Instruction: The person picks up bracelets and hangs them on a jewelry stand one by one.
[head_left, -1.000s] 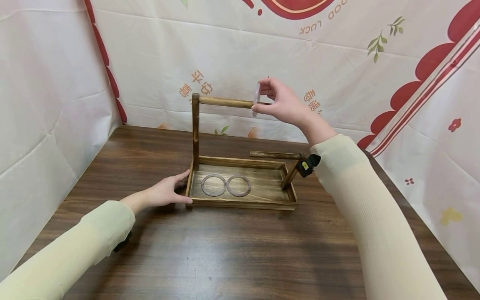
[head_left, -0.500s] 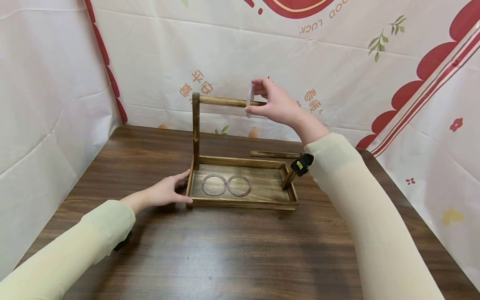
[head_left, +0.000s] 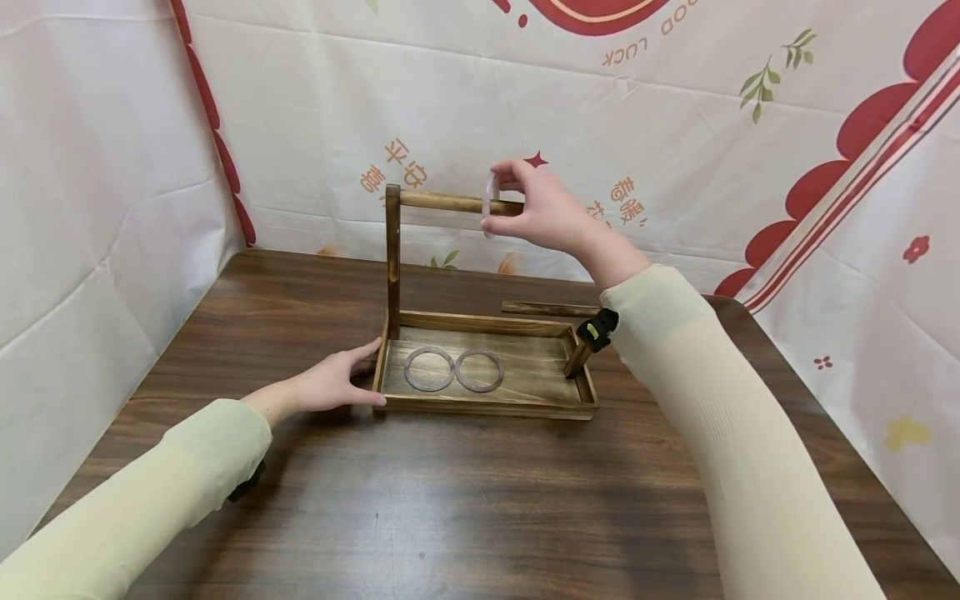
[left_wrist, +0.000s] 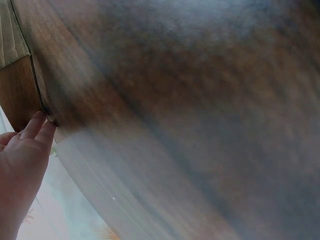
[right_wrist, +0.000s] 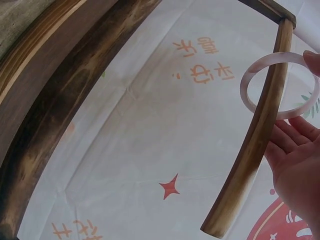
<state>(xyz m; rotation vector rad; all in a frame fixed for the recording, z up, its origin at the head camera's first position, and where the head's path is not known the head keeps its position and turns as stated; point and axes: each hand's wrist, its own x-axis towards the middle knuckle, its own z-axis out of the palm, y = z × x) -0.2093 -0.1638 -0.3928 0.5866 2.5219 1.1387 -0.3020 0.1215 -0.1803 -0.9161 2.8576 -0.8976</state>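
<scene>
In the head view, my right hand pinches a pale translucent bangle between thumb and fingertips. The bangle encircles the upper wooden bar of a display stand; in the right wrist view, the bar passes through the ring. My left hand rests against the left end of the stand's wooden tray, its thumb at the front corner. The left wrist view shows its fingertips touching the tray's outer end. Two more bangles lie flat and side by side in the tray.
A lower bar extends leftward from the right post, partly hidden by my right wrist's camera. The left post carries the upper bar. The stand sits on a dark wooden table, with a printed white cloth behind it.
My right hand has moved left along the upper bar, taking the bangle from near its free end further inward. The left hand, the tray and its two bangles keep their places.
</scene>
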